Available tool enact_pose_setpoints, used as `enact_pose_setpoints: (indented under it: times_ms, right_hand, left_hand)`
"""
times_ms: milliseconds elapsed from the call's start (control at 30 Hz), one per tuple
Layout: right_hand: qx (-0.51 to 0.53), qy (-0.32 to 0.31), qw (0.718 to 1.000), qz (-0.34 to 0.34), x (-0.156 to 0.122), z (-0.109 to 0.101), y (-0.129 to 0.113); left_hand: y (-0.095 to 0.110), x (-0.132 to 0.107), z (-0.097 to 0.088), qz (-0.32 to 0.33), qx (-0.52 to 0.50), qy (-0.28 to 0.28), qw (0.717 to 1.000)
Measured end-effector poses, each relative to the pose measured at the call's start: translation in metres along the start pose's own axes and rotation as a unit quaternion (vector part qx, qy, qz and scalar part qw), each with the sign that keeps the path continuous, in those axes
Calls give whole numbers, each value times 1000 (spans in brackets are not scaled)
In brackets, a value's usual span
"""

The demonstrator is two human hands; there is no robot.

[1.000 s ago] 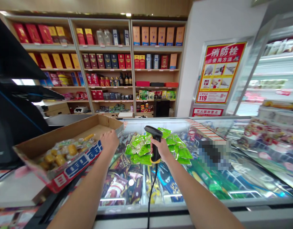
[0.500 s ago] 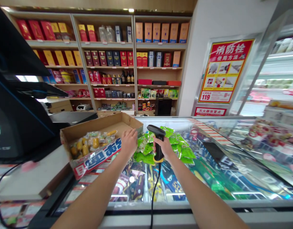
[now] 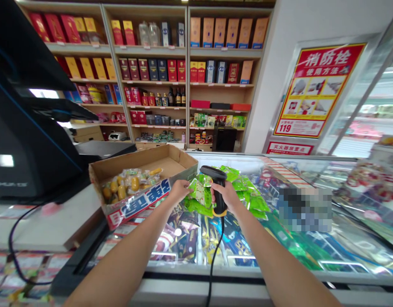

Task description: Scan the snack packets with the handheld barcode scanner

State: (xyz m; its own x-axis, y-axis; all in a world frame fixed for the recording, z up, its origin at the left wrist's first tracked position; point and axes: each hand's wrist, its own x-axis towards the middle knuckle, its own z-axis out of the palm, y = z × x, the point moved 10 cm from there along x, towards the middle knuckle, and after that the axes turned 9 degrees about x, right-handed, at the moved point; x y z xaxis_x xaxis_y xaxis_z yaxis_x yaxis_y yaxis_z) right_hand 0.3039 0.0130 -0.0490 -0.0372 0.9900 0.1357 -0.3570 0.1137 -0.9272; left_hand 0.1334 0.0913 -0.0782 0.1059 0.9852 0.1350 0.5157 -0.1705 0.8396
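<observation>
My right hand (image 3: 226, 194) is wrapped round the grip of a black barcode scanner (image 3: 214, 172) with yellow trim. It stands upright over the glass top, its cable hanging toward me. My left hand (image 3: 181, 189) pinches the left edge of a bright green snack packet (image 3: 198, 192), just left of the scanner. More shiny green packets (image 3: 252, 200) lie in a loose pile behind and right of the scanner. Close to my left hand is an open cardboard box (image 3: 180, 160) with small wrapped yellow snacks (image 3: 135, 183) inside.
Beneath my arms is a glass-topped freezer (image 3: 190, 264) filled with bagged goods. A dark checkout terminal (image 3: 26, 140) rises at the left, with a pale counter (image 3: 55, 226) below it. Shelves of boxed goods (image 3: 161, 68) line the back wall. A blurred-out patch (image 3: 305, 209) covers something at the right.
My left hand has moved from the cardboard box's right front edge to the green packet and closed on its edge. The scanner stays in my right hand. The view has shifted slightly.
</observation>
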Motion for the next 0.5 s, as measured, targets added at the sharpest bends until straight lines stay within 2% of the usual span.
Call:
enact_pose_setpoints:
  times_ms: [33, 100, 200, 267, 300, 367, 500]
  right_hand:
    - [9, -1, 1000, 7, 0, 0, 1]
    - [33, -8, 999, 19, -1, 0, 0]
    - [72, -40, 996, 29, -4, 5, -4]
    - [88, -75, 993, 38, -8, 10, -7]
    - [95, -94, 990, 46, -11, 13, -7]
    - [104, -130, 984, 65, -17, 19, -8]
    - [87, -162, 979, 91, -25, 25, -8]
  left_hand:
    - [-6, -1, 3, -29, -73, -16, 997]
    - [-10, -5, 8, -66, -225, -36, 971]
    - [4, -11, 14, -57, -421, -83, 901]
    - [14, -14, 17, -40, -491, -110, 863]
    - [15, -14, 17, -34, -504, -114, 855]
    - [12, -13, 18, -25, -486, -104, 867]
    - [0, -8, 12, 26, -343, -45, 938]
